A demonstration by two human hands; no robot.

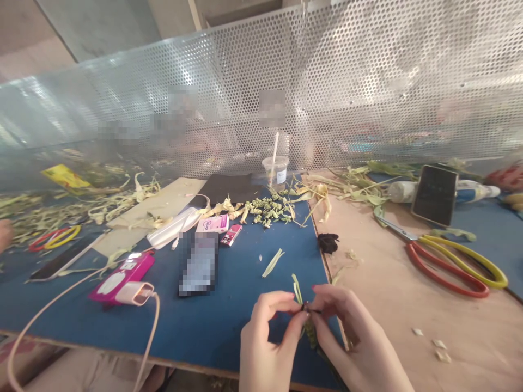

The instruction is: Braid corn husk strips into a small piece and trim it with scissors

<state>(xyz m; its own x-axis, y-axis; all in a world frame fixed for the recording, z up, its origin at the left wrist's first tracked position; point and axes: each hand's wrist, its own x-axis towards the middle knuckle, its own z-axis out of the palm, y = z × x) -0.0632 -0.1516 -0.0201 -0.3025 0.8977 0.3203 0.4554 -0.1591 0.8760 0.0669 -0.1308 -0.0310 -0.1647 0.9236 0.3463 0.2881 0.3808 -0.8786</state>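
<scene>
Fastening looks unfinished

The left hand point(267, 333) and right hand point(354, 333) pinch a thin black strand point(314, 311) at a braided green plant strip point(311, 333), well in front of the clear plastic cup point(275, 172). Knotting isn't discernible; knobbly green plant pieces point(267, 209) just before the cup seem finished.

No lettering could be read for certain. The white label point(281, 175) on the plastic cup point(269, 163), the oval logo point(208, 225) on the pink-and-white packet point(221, 223) and the print on the small red box point(231, 236) were too small or blurred to make out.
</scene>
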